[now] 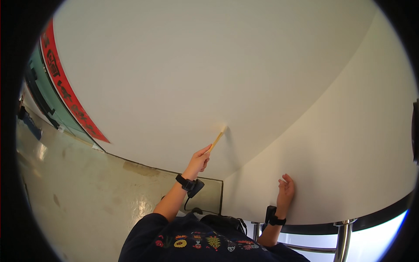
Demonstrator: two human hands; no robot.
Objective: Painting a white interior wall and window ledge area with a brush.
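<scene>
My left hand (200,160) is closed round the lower end of a slim brush (217,139) with a yellow handle. The brush slants up and to the right, and its pale tip meets or nearly meets the white wall (183,96). A faint tan smudge shows on the wall beside that tip. Over on the right, my right hand (286,187) is raised close to the adjoining white wall (345,161), with loosely bent fingers apart and nothing in them. Whether it touches the wall I cannot tell. Each wrist wears a black strap with a small device.
A red banner with dark lettering (65,89) runs down the wall's left edge, beside a glass door (54,98). Shiny greenish floor (100,196) spreads at the lower left. At the lower right stand chrome rails (345,238) by a dark curved edge and a bright window.
</scene>
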